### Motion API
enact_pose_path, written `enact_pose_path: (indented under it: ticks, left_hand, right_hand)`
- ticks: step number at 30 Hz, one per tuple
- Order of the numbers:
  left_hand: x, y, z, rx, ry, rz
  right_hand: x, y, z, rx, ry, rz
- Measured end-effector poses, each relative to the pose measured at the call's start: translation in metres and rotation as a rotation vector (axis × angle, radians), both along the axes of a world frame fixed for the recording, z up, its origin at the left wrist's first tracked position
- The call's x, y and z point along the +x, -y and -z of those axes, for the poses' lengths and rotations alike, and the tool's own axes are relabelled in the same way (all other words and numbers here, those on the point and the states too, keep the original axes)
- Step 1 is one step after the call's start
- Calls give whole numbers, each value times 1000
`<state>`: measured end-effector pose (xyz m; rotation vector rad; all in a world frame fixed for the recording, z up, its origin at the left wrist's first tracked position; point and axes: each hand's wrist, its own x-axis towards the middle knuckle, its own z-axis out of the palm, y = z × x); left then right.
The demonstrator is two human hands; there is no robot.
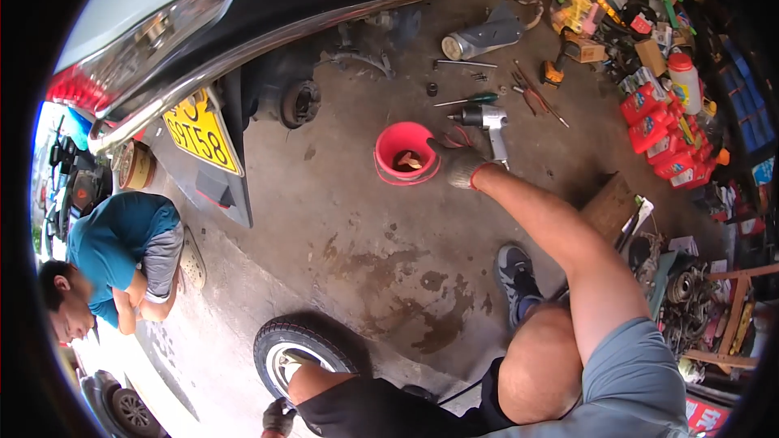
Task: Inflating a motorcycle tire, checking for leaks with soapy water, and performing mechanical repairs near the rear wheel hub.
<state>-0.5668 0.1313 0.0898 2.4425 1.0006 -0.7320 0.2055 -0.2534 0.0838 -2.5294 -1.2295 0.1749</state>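
My right hand, in a grey work glove, reaches to a red bucket. One digit lies at the bucket's rim and the other fingers spread apart beside it; no held thing shows. Small brownish pieces lie at the bottom of the bucket. Just beyond that hand is a silver impact wrench. My left hand, gloved too, is low in view by the edge of a wheel with a tyre. Its fingers are too small and dark to read.
A car's rear bumper overhangs at upper left, a wheel hub below. Another person crouches at left. A screwdriver, a cordless drill and a grey cylinder lie ahead. Red bottles crowd the right.
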Motion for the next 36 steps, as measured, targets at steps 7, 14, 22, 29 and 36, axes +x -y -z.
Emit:
enact_pose_path:
  ticks: [7, 14, 22, 29, 36]
  left_hand:
    - [58, -47, -106, 287, -44, 443]
    - [349, 51, -41, -101, 249, -79]
    - [666, 232, 55, -195, 510, 426]
    - [832, 344, 87, 24, 626, 590]
    - [849, 359, 99, 4, 330, 635]
  right_hand:
    - [34, -11, 52, 223, -453, 308]
    - [30, 165, -4, 573, -241, 480]
    - [189, 464, 50, 670, -49, 797]
    - [329, 592, 108, 374, -191, 1408]
    - [323, 550, 101, 675, -43, 1437]
